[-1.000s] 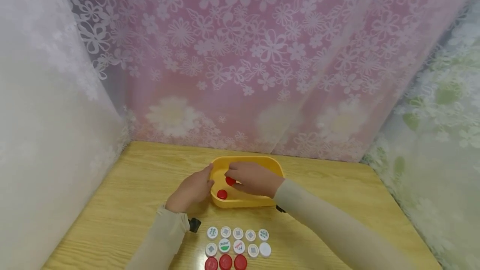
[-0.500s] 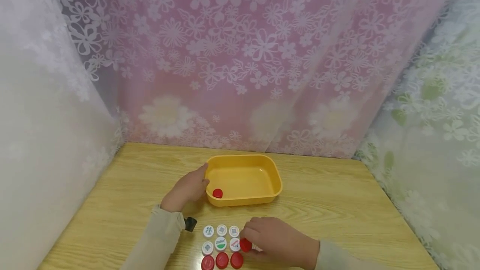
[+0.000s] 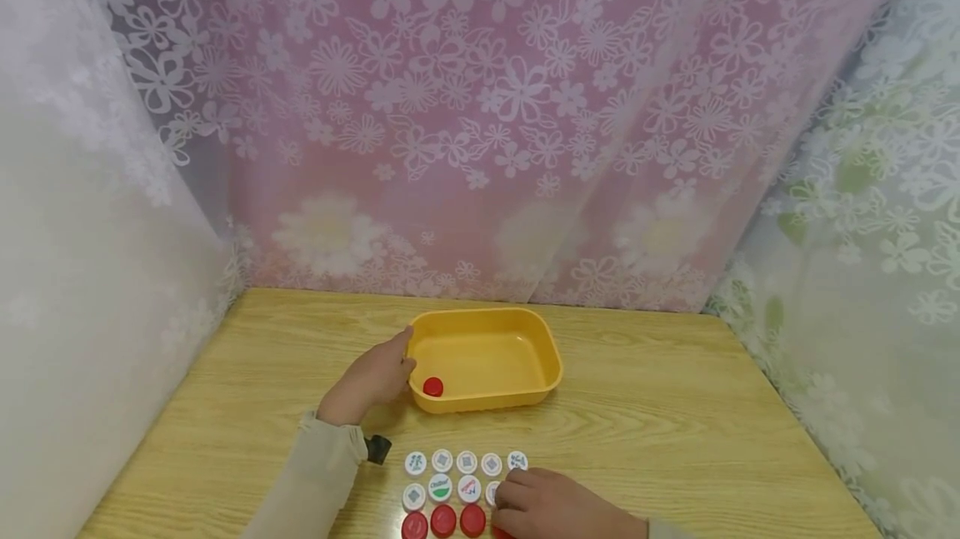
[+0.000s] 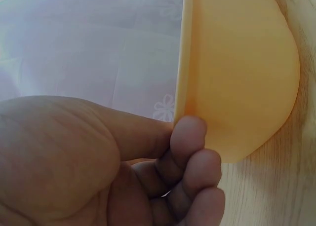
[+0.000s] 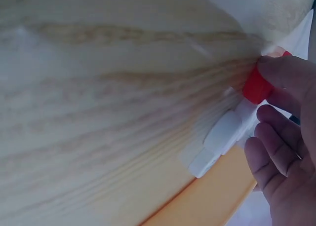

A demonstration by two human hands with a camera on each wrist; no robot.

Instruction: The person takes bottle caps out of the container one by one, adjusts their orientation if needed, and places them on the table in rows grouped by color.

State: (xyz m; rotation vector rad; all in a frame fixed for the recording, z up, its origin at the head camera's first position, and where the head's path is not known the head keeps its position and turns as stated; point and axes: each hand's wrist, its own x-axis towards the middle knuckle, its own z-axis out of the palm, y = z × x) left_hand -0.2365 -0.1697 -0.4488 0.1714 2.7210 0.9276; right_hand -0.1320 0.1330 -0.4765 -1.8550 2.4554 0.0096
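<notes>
My left hand point(image 3: 367, 382) pinches the left rim of a yellow plastic tray point(image 3: 483, 401) between thumb and fingers; the left wrist view shows the thumb and index finger at the tray's edge point(image 4: 182, 48). One red bottle cap point(image 3: 432, 387) lies in the tray's near left corner. At the front, my right hand point(image 3: 562, 507) pinches another red bottle cap point(image 5: 256, 85) at table level, at the right end of a row of red caps point(image 3: 443, 521). White bottle caps point(image 3: 467, 462) with printed tops lie in two rows behind it; my right hand hides some of them.
A wood-patterned tabletop point(image 3: 675, 406) bears everything. Pink flowered cloth point(image 3: 480, 147) hangs along the back edge, with pale cloth point(image 3: 105, 272) at the left and a white-green flowered one point(image 3: 862, 289) at the right.
My right hand has left the tray with a red cap, moved toward me, and lowered it to the right end of the red row. My left hand stays on the rim.
</notes>
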